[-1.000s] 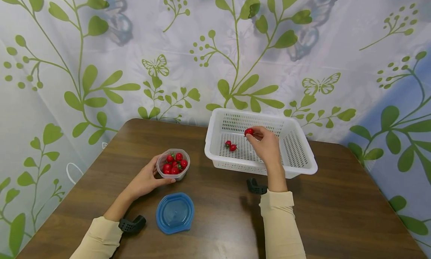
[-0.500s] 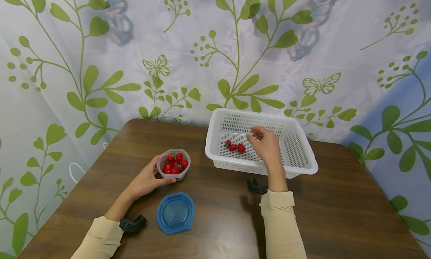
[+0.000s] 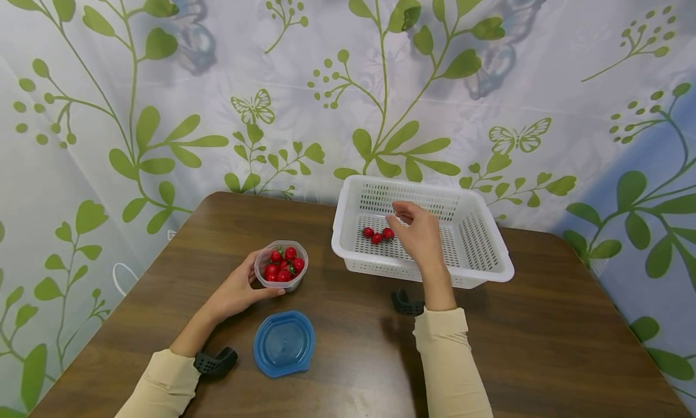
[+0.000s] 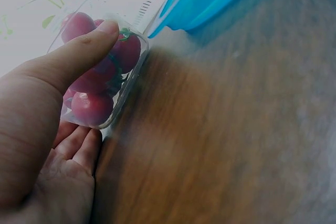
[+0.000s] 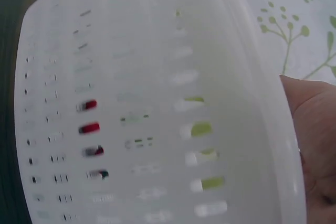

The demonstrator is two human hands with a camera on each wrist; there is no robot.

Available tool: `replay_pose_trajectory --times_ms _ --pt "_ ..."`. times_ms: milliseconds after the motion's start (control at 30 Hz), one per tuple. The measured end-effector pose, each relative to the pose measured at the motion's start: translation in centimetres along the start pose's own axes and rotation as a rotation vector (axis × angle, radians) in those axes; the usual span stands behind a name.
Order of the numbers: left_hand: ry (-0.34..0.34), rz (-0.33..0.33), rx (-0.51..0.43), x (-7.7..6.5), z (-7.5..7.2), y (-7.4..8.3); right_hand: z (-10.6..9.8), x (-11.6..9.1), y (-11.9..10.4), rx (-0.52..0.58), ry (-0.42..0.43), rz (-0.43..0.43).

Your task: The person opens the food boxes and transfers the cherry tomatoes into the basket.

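My left hand (image 3: 239,291) holds a small clear plastic container (image 3: 291,285), thumb on one side and fingers round the other. Several red cherry tomatoes (image 3: 284,265) with green stems fill it. In the left wrist view, the thumb (image 4: 79,56) lies against the container's wall. My right hand (image 3: 423,234) hovers over a white slotted basket (image 3: 402,266), its fingers loosely bent and nothing between them. Three tomatoes (image 3: 377,238) lie together on the basket's floor, left of that hand. The right wrist view shows mostly the basket's outer wall (image 5: 142,66), which hides most of the hand.
A blue lid (image 3: 284,344) lies on the brown wooden table (image 3: 359,345), in front of the container. Behind the table hangs a leaf-patterned cloth (image 3: 304,104), close to the basket's back edge.
The right hand let go of a tomato, which dropped into the basket beside the two others and rolled slightly. That hand then shifted a little left. The left hand kept its hold on the container.
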State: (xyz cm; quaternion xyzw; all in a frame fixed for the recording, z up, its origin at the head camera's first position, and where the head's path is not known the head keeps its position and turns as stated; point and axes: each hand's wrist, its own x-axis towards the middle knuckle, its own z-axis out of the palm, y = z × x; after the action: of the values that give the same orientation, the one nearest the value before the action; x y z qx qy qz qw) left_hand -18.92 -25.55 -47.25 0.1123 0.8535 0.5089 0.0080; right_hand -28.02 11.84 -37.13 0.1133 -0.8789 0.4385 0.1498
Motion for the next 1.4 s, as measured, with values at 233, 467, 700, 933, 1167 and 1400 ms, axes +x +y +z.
replay_pose_trajectory --times_ms 233,467,700,933,1167,1400 --pt "0.001 -0.002 0.001 0.0 0.0 -0.1 1.2 0.0 -1.1 0.042 -0.023 -0.057" --pt "-0.001 -0.005 0.014 0.1 -0.1 -0.1 2.6 -0.2 -2.4 0.072 -0.051 -0.143" --pt "0.002 0.009 0.007 0.2 -0.2 0.0 4.9 -0.9 -4.1 0.048 -0.107 -0.257" --pt "-0.002 0.006 0.001 0.2 -0.2 -0.1 7.3 -2.0 -5.6 -0.021 -0.205 -0.350" --pt "-0.001 -0.001 -0.008 0.3 -0.3 0.0 8.9 -3.0 -7.1 -0.057 -0.292 -0.435" --pt "-0.008 -0.004 -0.010 0.2 -0.3 -0.2 9.9 -3.8 -8.0 -0.059 -0.401 -0.469"
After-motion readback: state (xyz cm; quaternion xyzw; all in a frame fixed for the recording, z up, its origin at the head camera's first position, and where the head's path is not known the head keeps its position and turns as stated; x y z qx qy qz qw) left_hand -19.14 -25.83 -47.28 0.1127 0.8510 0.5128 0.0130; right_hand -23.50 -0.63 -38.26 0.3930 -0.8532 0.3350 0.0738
